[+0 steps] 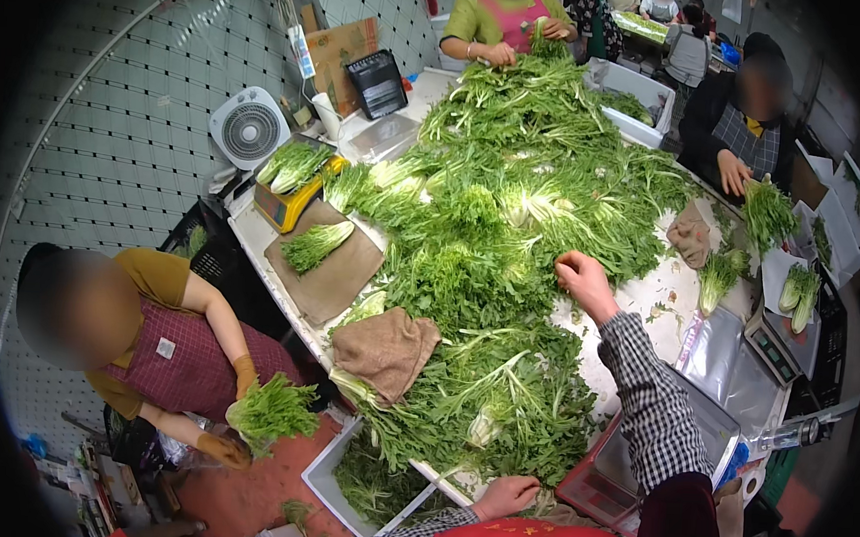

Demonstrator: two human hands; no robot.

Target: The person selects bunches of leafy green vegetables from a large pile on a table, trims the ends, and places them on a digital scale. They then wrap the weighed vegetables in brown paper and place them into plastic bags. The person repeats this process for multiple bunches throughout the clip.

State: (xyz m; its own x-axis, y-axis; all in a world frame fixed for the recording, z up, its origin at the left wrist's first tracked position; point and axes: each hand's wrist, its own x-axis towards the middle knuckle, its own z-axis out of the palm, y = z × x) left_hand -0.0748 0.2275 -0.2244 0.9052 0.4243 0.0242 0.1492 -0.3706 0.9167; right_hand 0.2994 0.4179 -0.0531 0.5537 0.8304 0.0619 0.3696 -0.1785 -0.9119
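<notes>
A large heap of leafy frisée-like greens (pixel 466 278) with pale stems covers much of the white table (pixel 681 285). My right hand (pixel 586 280) reaches forward to the right edge of this heap, fingers bent; whether leaves are between them is unclear. Close to my body at the table's front edge is my left hand (pixel 509 496), beside loose greens (pixel 496 403), its fingers curled and partly hidden. A brown cloth (pixel 385 350) lies on the greens to the left. Beneath my right forearm is a red scale (pixel 598 470) with a metal pan.
Left, a co-worker in gloves (pixel 227 447) holds a bunch of greens (pixel 273 413). A yellow scale (pixel 295 196) bears bunches. Two more people work at the far side and right. A white bin (pixel 344 508) of greens stands below the front edge. Clear plastic bags (pixel 724 357) lie right.
</notes>
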